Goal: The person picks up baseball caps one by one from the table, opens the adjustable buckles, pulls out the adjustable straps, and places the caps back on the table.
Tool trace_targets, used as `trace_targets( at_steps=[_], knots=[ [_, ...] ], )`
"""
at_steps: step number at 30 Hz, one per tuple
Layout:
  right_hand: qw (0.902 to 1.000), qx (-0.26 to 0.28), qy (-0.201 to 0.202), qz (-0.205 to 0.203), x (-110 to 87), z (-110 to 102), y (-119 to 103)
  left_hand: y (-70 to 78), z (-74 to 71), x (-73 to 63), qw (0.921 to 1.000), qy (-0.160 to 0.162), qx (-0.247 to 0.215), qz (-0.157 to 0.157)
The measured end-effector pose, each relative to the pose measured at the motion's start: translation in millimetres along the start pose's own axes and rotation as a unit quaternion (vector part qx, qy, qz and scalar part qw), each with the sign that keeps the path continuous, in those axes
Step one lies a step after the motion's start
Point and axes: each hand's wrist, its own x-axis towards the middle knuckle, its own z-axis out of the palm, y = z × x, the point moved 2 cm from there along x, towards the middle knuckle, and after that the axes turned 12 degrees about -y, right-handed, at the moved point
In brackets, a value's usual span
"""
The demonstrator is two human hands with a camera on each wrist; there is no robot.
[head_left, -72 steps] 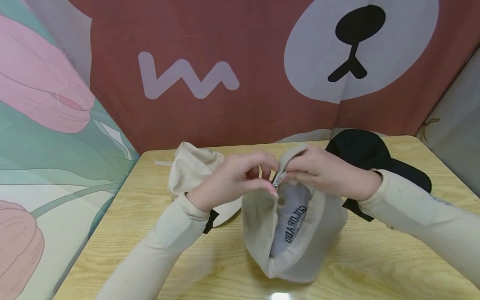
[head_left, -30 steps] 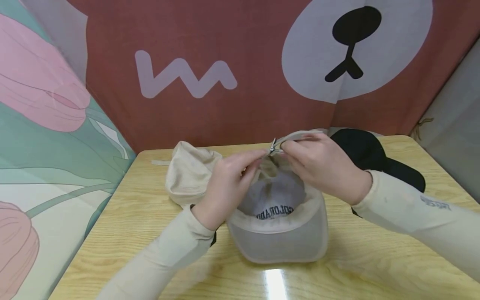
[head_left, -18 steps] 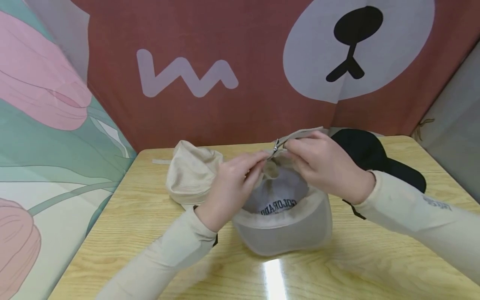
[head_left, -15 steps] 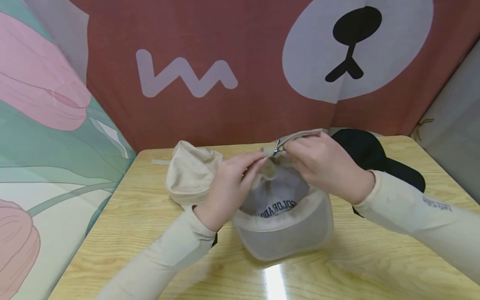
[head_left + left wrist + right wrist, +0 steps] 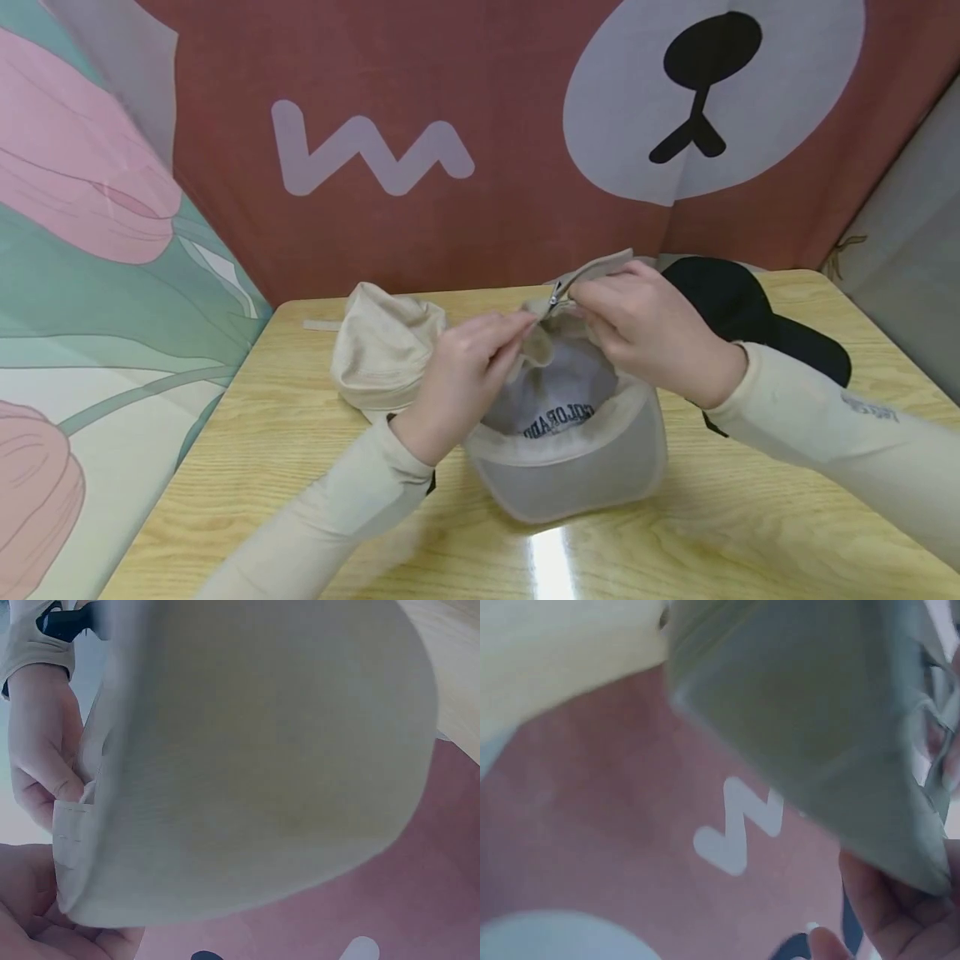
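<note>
A light grey-beige baseball cap [image 5: 573,487] is held upside down above the table, its brim toward me and its inside showing mirrored COLORADO stitching. At its back, a small metal buckle [image 5: 554,297] sits on the strap [image 5: 600,267], whose end sticks up to the right. My left hand [image 5: 461,383] pinches the strap just left of the buckle. Close by on the right, my right hand [image 5: 652,329] pinches the strap beside the buckle; its fingertips are partly hidden. The cap's outer fabric [image 5: 277,750] fills much of the left wrist view.
A cream cap [image 5: 386,346] lies at the back left of the wooden table [image 5: 247,467], partly behind my left hand. At the back right rests a black cap [image 5: 720,296], partly behind my right hand. A printed cloth [image 5: 510,233] hangs behind the table.
Since the earliest frame the cap has turned so its brim faces me, and both hands have moved up with the strap. Lately the strap's end has risen slightly by the buckle.
</note>
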Motion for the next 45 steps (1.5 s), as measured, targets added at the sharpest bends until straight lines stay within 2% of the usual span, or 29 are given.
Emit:
trace_targets(
  at_steps=[5,12,14,16,18,20,26,37,45],
  knots=[
    [1.0,0.006,0.001,0.002,-0.5,0.1,1.7,0.2,-0.8,-0.2,1.0,-0.002,-0.005,0.001],
    [0.9964,-0.073,0.005,-0.044,-0.4,2.1,0.5,-2.2,-1.8,-1.4,0.9997,-0.003,-0.024,-0.003],
    [0.9982,-0.052,0.002,-0.032,-0.3,1.8,0.9,-2.3,-2.0,-1.6,0.9997,-0.004,-0.023,-0.001],
    [0.9999,-0.012,-0.009,0.0,0.0,1.3,1.9,-2.0,-1.9,-1.9,0.9999,-0.007,-0.015,0.003],
    [0.9988,0.029,-0.018,0.033,-0.3,1.0,3.2,-1.8,-1.6,-2.3,0.9999,-0.009,-0.011,0.006],
    [0.9974,0.049,-0.021,0.049,-0.6,1.0,4.1,-2.0,-1.1,-3.0,0.9999,-0.008,-0.01,0.007],
    [0.9999,0.008,0.006,0.014,-0.8,1.2,5.7,-2.6,-0.5,-4.3,0.9999,-0.011,-0.01,0.008],
    [0.9994,0.016,0.006,0.031,-1.9,0.1,8.1,-3.9,-0.9,-4.2,0.9997,-0.012,-0.022,0.0],
    [0.9965,0.035,-0.014,0.074,-3.8,-1.1,7.4,-4.2,-0.1,-4.6,0.9997,-0.013,-0.02,0.006]
  ],
)
